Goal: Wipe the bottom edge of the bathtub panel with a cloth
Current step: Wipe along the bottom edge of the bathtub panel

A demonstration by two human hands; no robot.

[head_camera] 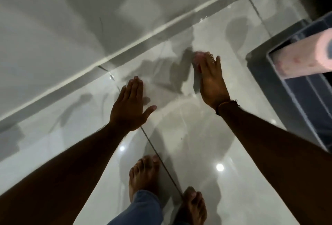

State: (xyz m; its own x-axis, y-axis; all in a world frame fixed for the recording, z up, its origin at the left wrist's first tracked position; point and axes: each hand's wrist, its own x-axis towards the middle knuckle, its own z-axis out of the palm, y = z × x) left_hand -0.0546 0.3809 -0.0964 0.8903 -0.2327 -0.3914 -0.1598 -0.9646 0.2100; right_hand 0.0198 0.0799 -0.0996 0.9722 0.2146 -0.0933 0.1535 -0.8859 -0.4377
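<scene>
Seemingly standing, a person reaches toward the bathtub panel [45, 27]. Nearer it, the left hand [128, 107] is flat, fingers together, empty. The right hand [211, 79] pinches a blurred pink cloth [197, 58] short of the panel's bottom edge [100, 63]. Wiping well probably means crouching.

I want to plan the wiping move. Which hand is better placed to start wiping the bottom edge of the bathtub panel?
Probably the right hand: something pink, likely the cloth, shows at its fingertips. The left hand is open and empty. Both hover near the white bathtub panel's bottom edge.
</scene>
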